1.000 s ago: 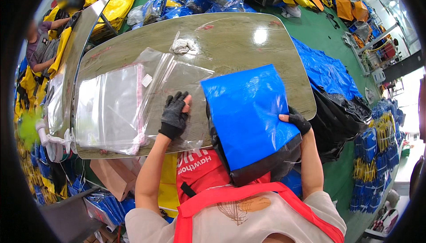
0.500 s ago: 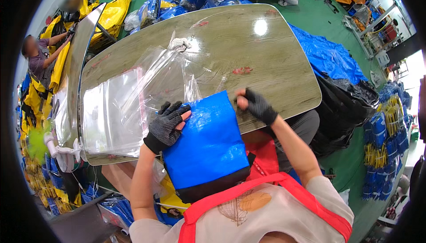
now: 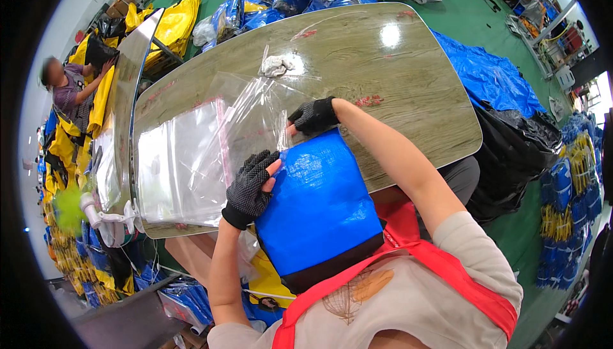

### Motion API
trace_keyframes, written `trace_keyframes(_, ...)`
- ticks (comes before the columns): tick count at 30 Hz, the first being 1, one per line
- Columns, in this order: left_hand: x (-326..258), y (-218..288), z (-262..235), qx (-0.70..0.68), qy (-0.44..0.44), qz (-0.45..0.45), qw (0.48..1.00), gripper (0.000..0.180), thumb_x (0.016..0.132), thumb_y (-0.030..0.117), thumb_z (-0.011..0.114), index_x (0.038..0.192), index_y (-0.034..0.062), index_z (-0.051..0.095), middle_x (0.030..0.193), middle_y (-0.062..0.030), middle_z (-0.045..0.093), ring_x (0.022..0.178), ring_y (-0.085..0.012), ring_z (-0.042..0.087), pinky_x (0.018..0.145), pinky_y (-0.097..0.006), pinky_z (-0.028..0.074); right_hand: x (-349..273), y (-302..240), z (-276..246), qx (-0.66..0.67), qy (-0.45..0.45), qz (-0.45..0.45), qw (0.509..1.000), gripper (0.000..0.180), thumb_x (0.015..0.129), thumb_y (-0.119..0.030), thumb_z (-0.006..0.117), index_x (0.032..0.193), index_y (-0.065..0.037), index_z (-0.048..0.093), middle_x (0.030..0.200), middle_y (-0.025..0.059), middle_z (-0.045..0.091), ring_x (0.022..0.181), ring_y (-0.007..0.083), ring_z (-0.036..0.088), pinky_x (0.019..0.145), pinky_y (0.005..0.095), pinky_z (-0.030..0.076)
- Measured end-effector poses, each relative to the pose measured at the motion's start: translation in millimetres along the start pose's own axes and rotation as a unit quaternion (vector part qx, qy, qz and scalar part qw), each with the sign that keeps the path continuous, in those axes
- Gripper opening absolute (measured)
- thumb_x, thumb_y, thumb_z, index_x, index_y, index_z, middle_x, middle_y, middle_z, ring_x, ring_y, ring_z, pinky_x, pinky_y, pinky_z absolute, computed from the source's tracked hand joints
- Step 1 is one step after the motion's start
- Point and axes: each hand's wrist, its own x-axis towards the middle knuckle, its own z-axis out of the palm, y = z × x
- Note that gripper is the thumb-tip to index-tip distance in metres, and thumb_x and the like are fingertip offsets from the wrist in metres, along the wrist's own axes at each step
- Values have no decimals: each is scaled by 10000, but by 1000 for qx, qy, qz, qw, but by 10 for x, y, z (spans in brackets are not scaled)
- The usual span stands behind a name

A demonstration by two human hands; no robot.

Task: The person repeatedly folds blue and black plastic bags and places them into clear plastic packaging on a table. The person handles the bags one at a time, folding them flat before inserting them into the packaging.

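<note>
A flat rectangular blue bag (image 3: 316,196) with a black lower band lies on the near edge of the wood-patterned table and leans toward my body. My left hand (image 3: 251,186), in a black dotted glove with bare fingertips, is closed at its upper left edge. My right hand (image 3: 310,118), gloved alike, reaches across the bag's far edge. Its fingers are bent in at the crumpled mouth of a clear plastic bag (image 3: 246,116); part of the grip is hidden. More clear plastic bags (image 3: 175,157) lie in a flat stack to the left.
A crumpled white cloth (image 3: 276,66) lies on the table (image 3: 421,94) beyond my hands. A small white fan (image 3: 96,212) is at its left edge. Blue and black sheeting (image 3: 511,138) is heaped on the right. Another person (image 3: 70,87) works with yellow material at the far left.
My right hand has swung left from beside the bag's right corner to its far edge, at the clear plastic. My left hand stays at the bag's left edge.
</note>
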Motion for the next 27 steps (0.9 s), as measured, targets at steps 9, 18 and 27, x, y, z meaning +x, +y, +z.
trace_keyframes(9,-112,55,67,34,34,-21,999,357,910,187,532,1238,49,548,1214,-221,557,1147,-399,515,980,-454,401,-62,104,133,107,-41,-59,992,571,760,-366,725,1194,-28,570,1092,127,632,924,240,627,835,338,487)
trace_keyframes(18,-153,110,93,112,32,-76,990,392,900,220,550,1239,24,537,1236,-192,559,1195,-379,485,1067,-477,291,-354,46,43,-400,207,-114,885,270,816,-282,641,888,-22,662,825,169,674,788,296,663,710,356,504)
trace_keyframes(27,-214,93,234,60,63,-76,993,377,889,165,570,1249,53,544,1288,-184,530,1242,-385,450,1065,-463,315,-1400,656,272,184,225,-90,953,312,904,-259,614,1049,16,641,924,69,673,810,124,626,738,272,516)
